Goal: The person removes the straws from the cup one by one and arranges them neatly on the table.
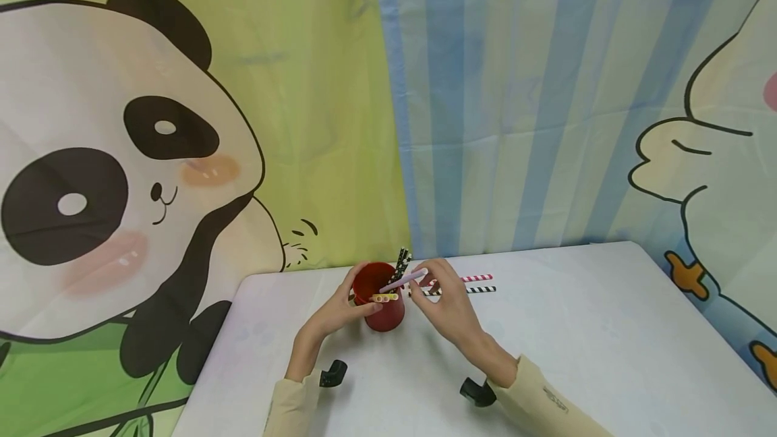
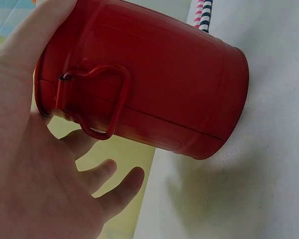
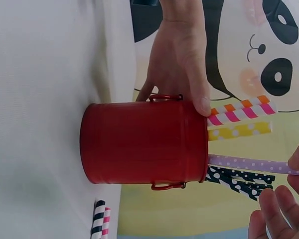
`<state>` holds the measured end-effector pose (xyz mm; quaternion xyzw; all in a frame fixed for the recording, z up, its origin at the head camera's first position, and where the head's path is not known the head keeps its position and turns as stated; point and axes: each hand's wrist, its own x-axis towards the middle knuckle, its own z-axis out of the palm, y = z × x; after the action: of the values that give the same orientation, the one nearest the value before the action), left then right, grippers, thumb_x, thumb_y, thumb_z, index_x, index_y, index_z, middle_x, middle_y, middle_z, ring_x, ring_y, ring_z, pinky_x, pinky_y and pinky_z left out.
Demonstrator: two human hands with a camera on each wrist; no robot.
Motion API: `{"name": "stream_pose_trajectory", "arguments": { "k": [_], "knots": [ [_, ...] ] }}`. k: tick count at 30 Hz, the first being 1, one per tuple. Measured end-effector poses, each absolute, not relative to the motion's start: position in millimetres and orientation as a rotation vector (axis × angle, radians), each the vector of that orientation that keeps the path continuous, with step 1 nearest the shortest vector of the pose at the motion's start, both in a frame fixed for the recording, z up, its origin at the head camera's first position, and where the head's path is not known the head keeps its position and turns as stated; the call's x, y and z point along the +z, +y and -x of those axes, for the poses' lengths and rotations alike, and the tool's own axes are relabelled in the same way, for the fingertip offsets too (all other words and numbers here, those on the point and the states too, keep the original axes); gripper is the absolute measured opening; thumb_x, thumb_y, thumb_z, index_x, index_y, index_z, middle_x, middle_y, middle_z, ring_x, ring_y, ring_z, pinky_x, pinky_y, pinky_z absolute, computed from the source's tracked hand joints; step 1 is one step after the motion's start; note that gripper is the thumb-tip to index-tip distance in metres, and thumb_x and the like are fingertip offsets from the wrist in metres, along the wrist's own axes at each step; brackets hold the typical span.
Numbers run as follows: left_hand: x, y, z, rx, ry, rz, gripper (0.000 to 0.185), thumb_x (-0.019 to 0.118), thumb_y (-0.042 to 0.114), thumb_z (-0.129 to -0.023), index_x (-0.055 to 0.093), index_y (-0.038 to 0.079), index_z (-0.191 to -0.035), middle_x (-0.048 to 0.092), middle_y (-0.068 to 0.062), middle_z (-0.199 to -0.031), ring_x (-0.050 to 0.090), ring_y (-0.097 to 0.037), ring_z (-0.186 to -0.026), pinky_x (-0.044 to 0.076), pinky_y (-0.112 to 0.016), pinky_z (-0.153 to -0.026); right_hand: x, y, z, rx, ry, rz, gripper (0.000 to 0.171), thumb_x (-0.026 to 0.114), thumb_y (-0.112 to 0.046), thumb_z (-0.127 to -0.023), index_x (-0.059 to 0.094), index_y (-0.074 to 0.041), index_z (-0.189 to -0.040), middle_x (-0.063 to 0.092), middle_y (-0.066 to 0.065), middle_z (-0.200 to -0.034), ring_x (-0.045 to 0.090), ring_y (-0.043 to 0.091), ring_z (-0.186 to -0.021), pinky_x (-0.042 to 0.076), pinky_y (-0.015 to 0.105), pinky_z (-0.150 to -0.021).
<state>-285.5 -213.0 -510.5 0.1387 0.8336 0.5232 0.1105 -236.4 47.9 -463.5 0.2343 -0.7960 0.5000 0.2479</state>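
A red metal pail (image 1: 386, 319) with small side handles stands on the table, holding several paper straws. My left hand (image 1: 332, 315) grips its rim at the left, the thumb on the near side, while the lower fingers spread free in the left wrist view. Between thumb and fingertip my right hand (image 1: 452, 310) pinches a purple dotted straw (image 3: 249, 163), whose lower end is inside the pail. Beside it in the pail are black straws with white dots (image 3: 239, 182), a yellow dotted straw (image 3: 239, 131) and pink-striped (image 3: 244, 114) and orange-striped ones. Their lower ends are hidden.
To the right of the pail, a red-and-white striped straw (image 1: 478, 278) and a black-and-white striped straw (image 1: 483, 289) lie on the white table (image 1: 577, 336). Behind the table hangs a printed curtain (image 1: 328, 120) with a panda. A black wrist mount (image 1: 477, 392) sits at the right sleeve.
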Motion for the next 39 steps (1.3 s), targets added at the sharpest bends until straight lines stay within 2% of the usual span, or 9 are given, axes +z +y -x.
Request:
{"name": "stream_pose_trajectory", "arguments": {
  "k": [7,16,20,27,39],
  "knots": [
    [-509.6,-212.7,285.3,1.534,2.450,-0.407,0.092,0.080,0.036,-0.084,0.022,0.042,-0.155,0.040,0.002,-0.156,0.027,-0.031,-0.150,0.027,-0.068,-0.115,-458.7,55.0,233.5,1.409,-2.156,-0.611,0.018,0.072,-0.009,-0.091,0.065,-0.015,-0.107,0.062,-0.002,-0.106,0.064,0.017,-0.085,0.057,0.038,-0.067],
    [-510.9,-213.2,286.5,1.511,2.467,-0.397,0.092,0.080,0.041,-0.083,0.022,0.045,-0.155,0.039,0.003,-0.155,0.028,-0.032,-0.150,0.030,-0.068,-0.114,-453.4,61.2,230.3,1.416,-2.140,-0.602,0.016,0.070,-0.012,-0.093,0.066,-0.015,-0.108,0.062,-0.002,-0.106,0.063,0.016,-0.085,0.057,0.033,-0.069],
    [-510.7,-213.1,285.9,1.518,2.461,-0.398,0.091,0.080,0.040,-0.084,0.022,0.045,-0.154,0.039,0.003,-0.156,0.027,-0.032,-0.150,0.030,-0.068,-0.114,-450.6,63.6,228.9,1.405,-2.129,-0.602,0.017,0.071,-0.012,-0.092,0.066,-0.015,-0.108,0.063,-0.002,-0.106,0.063,0.014,-0.085,0.057,0.032,-0.069],
    [-510.4,-213.1,286.2,1.543,2.444,-0.398,0.090,0.080,0.034,-0.084,0.023,0.047,-0.153,0.039,0.003,-0.156,0.028,-0.031,-0.149,0.029,-0.067,-0.115,-442.6,68.3,226.3,1.398,-2.132,-0.575,0.018,0.072,-0.011,-0.091,0.066,-0.016,-0.107,0.063,-0.003,-0.105,0.062,0.010,-0.086,0.058,0.038,-0.069],
    [-510.0,-212.3,286.0,1.539,2.439,-0.381,0.091,0.081,0.036,-0.083,0.023,0.048,-0.152,0.040,0.004,-0.155,0.030,-0.029,-0.149,0.032,-0.067,-0.114,-432.1,79.9,219.5,1.380,-2.081,-0.594,0.018,0.072,-0.009,-0.091,0.067,-0.015,-0.108,0.064,-0.001,-0.106,0.061,0.009,-0.087,0.056,0.030,-0.070]
  ]
}}
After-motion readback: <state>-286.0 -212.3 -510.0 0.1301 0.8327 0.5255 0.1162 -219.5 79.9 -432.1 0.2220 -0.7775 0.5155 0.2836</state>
